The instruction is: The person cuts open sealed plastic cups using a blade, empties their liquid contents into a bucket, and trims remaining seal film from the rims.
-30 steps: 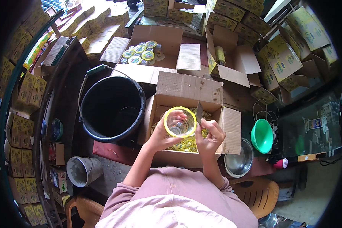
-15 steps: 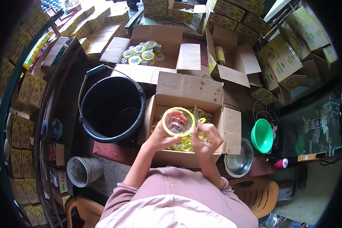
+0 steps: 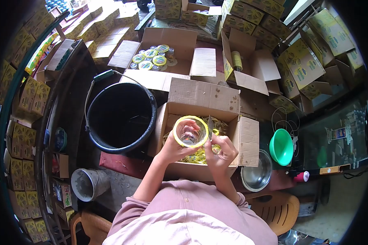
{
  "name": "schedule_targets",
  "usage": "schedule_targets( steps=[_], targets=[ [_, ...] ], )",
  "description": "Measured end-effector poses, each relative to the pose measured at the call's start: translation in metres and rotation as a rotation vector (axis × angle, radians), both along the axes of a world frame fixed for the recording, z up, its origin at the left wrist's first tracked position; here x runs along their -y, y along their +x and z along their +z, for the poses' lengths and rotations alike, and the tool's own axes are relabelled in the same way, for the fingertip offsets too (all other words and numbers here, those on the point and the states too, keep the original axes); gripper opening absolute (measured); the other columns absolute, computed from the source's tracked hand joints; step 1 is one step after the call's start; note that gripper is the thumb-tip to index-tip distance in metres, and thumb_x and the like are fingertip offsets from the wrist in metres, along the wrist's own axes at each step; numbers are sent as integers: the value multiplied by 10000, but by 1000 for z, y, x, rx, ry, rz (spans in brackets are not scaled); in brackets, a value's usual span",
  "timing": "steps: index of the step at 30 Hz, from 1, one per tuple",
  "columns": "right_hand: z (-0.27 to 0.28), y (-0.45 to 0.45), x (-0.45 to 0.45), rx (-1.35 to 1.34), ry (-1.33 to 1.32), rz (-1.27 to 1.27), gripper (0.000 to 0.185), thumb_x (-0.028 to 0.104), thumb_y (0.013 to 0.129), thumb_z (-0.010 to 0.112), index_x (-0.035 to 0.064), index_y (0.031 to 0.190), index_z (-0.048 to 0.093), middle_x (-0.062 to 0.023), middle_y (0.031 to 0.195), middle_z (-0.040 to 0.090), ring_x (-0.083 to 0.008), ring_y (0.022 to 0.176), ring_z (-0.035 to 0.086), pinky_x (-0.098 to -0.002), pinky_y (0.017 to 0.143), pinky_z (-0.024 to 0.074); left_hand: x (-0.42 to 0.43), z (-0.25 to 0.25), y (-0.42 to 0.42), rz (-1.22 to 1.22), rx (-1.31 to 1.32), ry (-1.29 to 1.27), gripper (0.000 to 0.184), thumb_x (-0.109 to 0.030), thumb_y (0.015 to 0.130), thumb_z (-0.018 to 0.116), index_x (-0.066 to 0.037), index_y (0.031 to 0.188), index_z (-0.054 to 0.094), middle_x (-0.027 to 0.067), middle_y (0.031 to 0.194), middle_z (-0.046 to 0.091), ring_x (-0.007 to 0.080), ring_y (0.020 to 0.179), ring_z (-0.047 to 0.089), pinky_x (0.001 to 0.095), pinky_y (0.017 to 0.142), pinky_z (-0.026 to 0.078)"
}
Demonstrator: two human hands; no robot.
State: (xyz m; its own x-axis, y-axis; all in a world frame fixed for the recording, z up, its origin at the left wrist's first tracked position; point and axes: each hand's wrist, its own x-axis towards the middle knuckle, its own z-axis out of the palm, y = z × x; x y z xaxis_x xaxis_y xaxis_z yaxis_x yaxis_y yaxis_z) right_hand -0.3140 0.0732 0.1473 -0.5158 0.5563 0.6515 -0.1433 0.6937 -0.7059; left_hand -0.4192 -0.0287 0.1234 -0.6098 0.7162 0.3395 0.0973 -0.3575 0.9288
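A clear plastic cup with a yellow rim (image 3: 199,141) is gripped by my left hand (image 3: 171,150), its open mouth facing up toward me. My right hand (image 3: 221,154) is closed around a small knife (image 3: 210,126), whose blade points away from me and sits against or very near the cup's right rim. Both hands are above an open cardboard box (image 3: 204,90). Inside it lie many thin yellow strips (image 3: 198,157). The knife's handle is hidden in my fingers.
A large black bucket (image 3: 95,134) stands left of the box. Behind it, a carton (image 3: 167,36) holds several yellow-lidded cups (image 3: 150,53). On the right are a green bowl (image 3: 281,147) and a metal bowl (image 3: 249,181). A grey bucket (image 3: 82,185) stands lower left.
The cup and both hands have shifted very slightly left. The knife stays by the right side of the rim, and both grips look the same.
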Motion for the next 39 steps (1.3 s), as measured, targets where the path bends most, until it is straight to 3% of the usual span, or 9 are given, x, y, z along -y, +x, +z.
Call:
schedule_targets(
  steps=[7,16,19,34,39],
  targets=[
    [4,0,-7,27,-15,36,214,-107,653,636,-33,854,642,-69,679,582,-117,618,566,-225,550,426,4,-1,-1,-98,-30,-44,553,-23,648,743,-34,1118,452,56,1008,526,126,908,536,259,799,454],
    [-1,0,-8,20,-56,49,288,-91,635,657,15,902,678,-72,658,585,-132,584,573,-242,559,444,7,1,-6,-186,4,-50,575,-5,622,717,-34,1130,450,58,1011,522,127,932,527,266,821,441],
    [-1,-3,-11,-12,-44,81,232,-114,659,648,-26,874,649,-56,676,579,-92,612,548,-200,536,405,5,-1,-5,-192,-6,-18,579,-12,624,719,-36,1136,450,60,1018,517,127,945,519,264,831,433],
    [4,1,-4,-1,42,25,194,-116,648,635,-40,827,634,-74,684,579,-125,621,555,-223,555,424,7,-4,-10,-203,-46,-55,605,-29,632,725,-39,1162,431,60,1042,507,128,944,523,265,816,441],
    [1,0,-7,-16,-2,18,271,-89,640,651,0,896,672,-68,652,575,-133,571,563,-235,546,447,5,-5,-8,-189,-14,-35,617,-37,633,719,-42,1172,418,58,1025,495,126,941,516,267,819,438]
  ],
)
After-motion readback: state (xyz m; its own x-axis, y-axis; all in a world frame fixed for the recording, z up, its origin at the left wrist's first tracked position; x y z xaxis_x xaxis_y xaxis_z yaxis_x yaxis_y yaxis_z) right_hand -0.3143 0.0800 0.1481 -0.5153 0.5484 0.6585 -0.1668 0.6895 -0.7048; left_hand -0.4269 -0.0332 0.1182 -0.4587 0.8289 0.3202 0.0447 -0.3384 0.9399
